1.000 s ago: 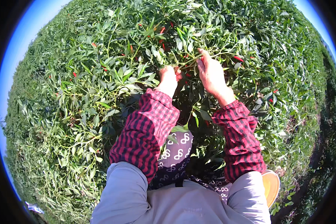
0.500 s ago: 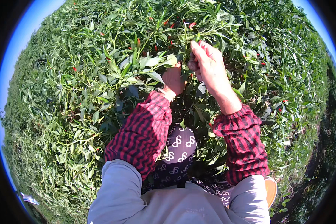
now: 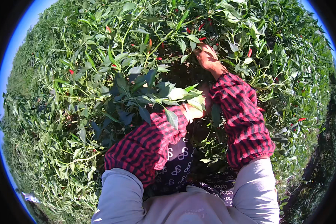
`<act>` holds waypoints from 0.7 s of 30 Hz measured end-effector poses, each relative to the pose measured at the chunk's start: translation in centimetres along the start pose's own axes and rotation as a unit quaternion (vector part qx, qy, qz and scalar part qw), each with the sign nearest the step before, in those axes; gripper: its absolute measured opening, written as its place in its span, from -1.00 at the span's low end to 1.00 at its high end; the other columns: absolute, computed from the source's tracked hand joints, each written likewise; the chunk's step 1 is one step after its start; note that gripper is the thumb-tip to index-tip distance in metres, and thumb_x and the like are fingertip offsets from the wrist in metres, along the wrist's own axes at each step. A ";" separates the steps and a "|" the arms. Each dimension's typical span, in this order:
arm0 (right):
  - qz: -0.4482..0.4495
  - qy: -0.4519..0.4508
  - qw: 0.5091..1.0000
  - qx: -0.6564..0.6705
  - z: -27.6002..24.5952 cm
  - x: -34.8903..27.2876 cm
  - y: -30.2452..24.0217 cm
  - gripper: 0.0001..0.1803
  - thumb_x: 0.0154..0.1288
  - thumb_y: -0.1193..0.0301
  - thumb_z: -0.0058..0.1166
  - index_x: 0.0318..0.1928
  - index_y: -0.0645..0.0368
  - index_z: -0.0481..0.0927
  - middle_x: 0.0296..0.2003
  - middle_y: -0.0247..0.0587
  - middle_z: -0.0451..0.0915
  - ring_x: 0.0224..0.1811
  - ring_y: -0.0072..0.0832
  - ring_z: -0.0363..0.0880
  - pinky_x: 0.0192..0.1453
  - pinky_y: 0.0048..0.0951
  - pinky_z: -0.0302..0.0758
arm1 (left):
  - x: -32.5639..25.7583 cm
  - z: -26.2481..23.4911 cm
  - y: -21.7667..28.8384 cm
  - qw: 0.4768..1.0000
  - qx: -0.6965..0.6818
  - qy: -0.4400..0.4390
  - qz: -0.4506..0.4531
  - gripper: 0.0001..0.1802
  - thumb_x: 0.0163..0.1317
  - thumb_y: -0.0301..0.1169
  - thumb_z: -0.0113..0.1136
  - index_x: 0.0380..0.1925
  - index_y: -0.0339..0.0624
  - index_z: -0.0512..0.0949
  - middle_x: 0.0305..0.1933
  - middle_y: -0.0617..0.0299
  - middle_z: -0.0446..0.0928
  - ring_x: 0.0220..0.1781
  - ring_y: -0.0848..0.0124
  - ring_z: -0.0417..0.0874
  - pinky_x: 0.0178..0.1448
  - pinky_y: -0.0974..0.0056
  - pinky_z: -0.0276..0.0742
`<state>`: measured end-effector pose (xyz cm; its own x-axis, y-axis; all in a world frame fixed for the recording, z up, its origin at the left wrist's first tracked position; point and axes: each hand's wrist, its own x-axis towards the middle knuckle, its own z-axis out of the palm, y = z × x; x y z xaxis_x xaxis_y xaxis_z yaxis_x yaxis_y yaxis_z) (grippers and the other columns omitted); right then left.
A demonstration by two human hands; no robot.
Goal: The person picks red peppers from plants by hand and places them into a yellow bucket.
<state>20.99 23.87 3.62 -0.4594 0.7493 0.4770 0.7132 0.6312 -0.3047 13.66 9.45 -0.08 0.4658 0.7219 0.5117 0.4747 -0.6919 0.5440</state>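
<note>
Dense green chili plants (image 3: 82, 112) fill the view from edge to edge, their narrow leaves overlapping in sunlight. The person's two forearms rise from the lower edge in red-and-black checked sleeve covers (image 3: 149, 145) worn over pale grey sleeves. The right hand (image 3: 206, 56) reaches deep into the foliage near the upper middle, fingers buried among stems; whether they are closed on anything cannot be told. The left hand (image 3: 193, 110) sits lower, near the centre, mostly hidden behind a leafy sprig (image 3: 164, 95), so its grip cannot be told either. Small red chili peppers (image 3: 202, 38) hang just above the right hand, others scattered through the leaves.
</note>
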 end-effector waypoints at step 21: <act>0.352 0.053 0.734 0.578 -6.0 0.4 -5.4 -0.80 0.32 0.34 -0.16 -0.24 0.12 0.53 -0.64 -0.46 0.39 -0.78 -0.76 0.08 -0.74 -0.69 0.02 | 9.4 -8.5 -9.7 0.914 -0.087 0.307 -0.250 -0.76 0.05 -0.47 0.23 -0.25 -0.27 0.48 -0.42 0.26 0.53 -0.54 0.52 0.48 -0.45 0.40 0.42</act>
<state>20.12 19.56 10.43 -0.1050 0.9903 -0.0909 -0.1999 -0.1106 -0.9736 7.11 23.03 5.14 -0.3083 0.8547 0.4177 0.3626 -0.3003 0.8822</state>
